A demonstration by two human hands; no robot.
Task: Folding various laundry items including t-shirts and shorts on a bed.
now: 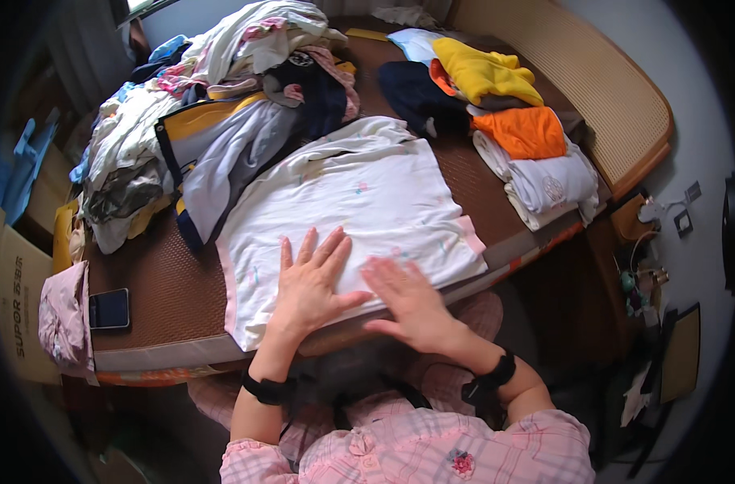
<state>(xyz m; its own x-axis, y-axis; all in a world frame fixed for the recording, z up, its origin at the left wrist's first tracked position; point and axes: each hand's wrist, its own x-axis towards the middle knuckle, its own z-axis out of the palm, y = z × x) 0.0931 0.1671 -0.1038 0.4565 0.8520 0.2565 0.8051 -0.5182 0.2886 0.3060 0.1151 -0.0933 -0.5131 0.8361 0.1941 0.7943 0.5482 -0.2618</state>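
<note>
A white garment with small coloured prints and pink edging (384, 189) lies spread over the near part of the bed; its exact kind I cannot tell. My left hand (309, 282) rests flat on its near part, fingers spread. Beside it, my right hand (408, 300) is over the garment's near edge with its fingers stretched out and slightly blurred. Whether the right palm touches the cloth I cannot tell. Neither hand holds anything. Some creases run along the garment's far end.
A large heap of mixed clothes (222, 97) covers the bed's far left. Folded clothes stand at the right, with an orange one (522, 133) and a yellow one (488, 71). A phone (110, 309) and a pink folded cloth (65, 315) lie near the left edge, beside a cardboard box (19, 290).
</note>
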